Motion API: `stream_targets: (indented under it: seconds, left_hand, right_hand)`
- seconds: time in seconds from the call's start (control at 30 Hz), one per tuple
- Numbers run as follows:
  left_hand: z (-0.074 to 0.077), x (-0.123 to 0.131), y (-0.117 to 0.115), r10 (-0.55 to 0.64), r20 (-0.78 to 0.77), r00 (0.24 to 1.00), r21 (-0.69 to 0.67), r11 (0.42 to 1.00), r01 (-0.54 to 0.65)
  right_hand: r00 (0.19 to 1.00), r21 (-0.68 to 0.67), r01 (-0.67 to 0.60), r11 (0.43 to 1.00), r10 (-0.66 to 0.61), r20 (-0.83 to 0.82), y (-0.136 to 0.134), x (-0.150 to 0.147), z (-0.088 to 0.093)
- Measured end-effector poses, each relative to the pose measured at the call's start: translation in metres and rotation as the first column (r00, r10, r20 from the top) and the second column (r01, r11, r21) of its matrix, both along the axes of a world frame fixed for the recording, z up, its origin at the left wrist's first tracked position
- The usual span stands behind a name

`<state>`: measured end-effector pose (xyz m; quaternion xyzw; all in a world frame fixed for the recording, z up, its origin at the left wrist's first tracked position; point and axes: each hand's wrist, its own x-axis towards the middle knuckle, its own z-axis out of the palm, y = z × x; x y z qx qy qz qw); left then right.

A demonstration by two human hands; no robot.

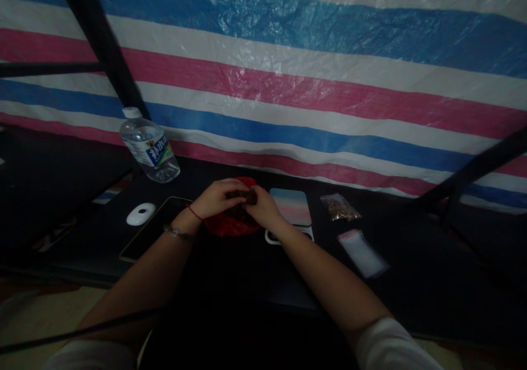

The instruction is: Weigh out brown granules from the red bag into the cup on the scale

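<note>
My left hand and my right hand meet over a red plastic bag. Between their fingertips is a dark brown clump, too dim to name. Both hands have their fingers closed on it. More dark brown stuff appears to lie just below, over the red bag, partly hidden by the hands. To the right of the bag, beside my right hand, lies a flat pastel blue and pink panel, with a white-edged thing with dark round openings at its near edge.
A clear water bottle stands at the back left. Nearer are a white rounded gadget and a dark flat tablet. At right lie a small bag of brown bits and a clear packet. A striped sheet hangs behind.
</note>
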<state>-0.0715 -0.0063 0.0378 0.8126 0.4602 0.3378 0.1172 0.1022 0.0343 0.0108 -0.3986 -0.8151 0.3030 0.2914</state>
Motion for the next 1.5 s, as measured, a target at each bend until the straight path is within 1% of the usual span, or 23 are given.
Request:
stream_targets:
  seconds: [0.13, 0.23, 0.4, 0.53, 0.8, 1.0, 1.07, 1.2, 1.27, 1.37, 1.5]
  left_hand:
    - [-0.001, 0.002, -0.001, 0.034, -0.001, 0.999, 0.009, 0.999, -0.034]
    - [-0.002, 0.001, 0.0, 0.063, -0.009, 0.998, 0.026, 0.998, -0.063]
    - [-0.004, 0.004, 0.002, 0.102, -0.035, 0.994, 0.063, 0.993, -0.1]
    - [-0.004, 0.008, 0.0, 0.107, -0.018, 0.994, 0.106, 0.989, -0.105]
    - [-0.003, 0.01, -0.003, 0.135, -0.036, 0.99, 0.12, 0.984, -0.13]
    - [-0.006, 0.008, 0.001, 0.187, 0.02, 0.982, 0.102, 0.977, -0.188]
    - [-0.006, 0.007, 0.0, 0.174, 0.026, 0.984, 0.105, 0.979, -0.176]
    - [-0.004, 0.009, -0.002, 0.111, 0.014, 0.994, 0.112, 0.987, -0.112]
    - [-0.003, 0.011, -0.002, 0.111, 0.015, 0.994, 0.109, 0.988, -0.112]
    - [-0.003, 0.012, -0.002, 0.149, 0.021, 0.989, 0.105, 0.983, -0.151]
    - [-0.005, 0.008, -0.001, 0.286, 0.052, 0.957, 0.103, 0.951, -0.29]
  right_hand:
    - [0.997, 0.015, 0.001, 1.0, 0.0, -0.083, -0.003, 0.001, 0.0]
    - [0.994, 0.002, 0.0, 1.0, 0.0, -0.11, -0.004, 0.0, -0.001]
    - [0.988, 0.004, -0.076, 0.997, 0.075, -0.133, -0.004, -0.001, -0.001]
    - [0.989, 0.001, -0.035, 0.999, 0.035, -0.143, -0.004, 0.0, 0.001]
    - [0.993, 0.019, -0.001, 1.0, 0.004, -0.115, -0.006, 0.002, 0.004]
    - [0.997, -0.026, 0.039, 0.999, -0.041, -0.069, -0.004, 0.005, 0.007]
    - [0.997, -0.026, 0.035, 0.999, -0.036, -0.068, -0.003, 0.005, 0.008]
    - [0.999, 0.013, 0.032, 0.999, -0.031, -0.029, -0.003, 0.004, 0.006]
    - [1.0, 0.014, 0.028, 1.0, -0.028, -0.002, -0.003, 0.003, 0.004]
    - [1.0, -0.003, 0.016, 1.0, -0.016, 0.014, -0.002, 0.002, 0.002]
    - [0.999, -0.015, 0.031, 0.999, -0.031, 0.021, -0.002, 0.003, 0.002]
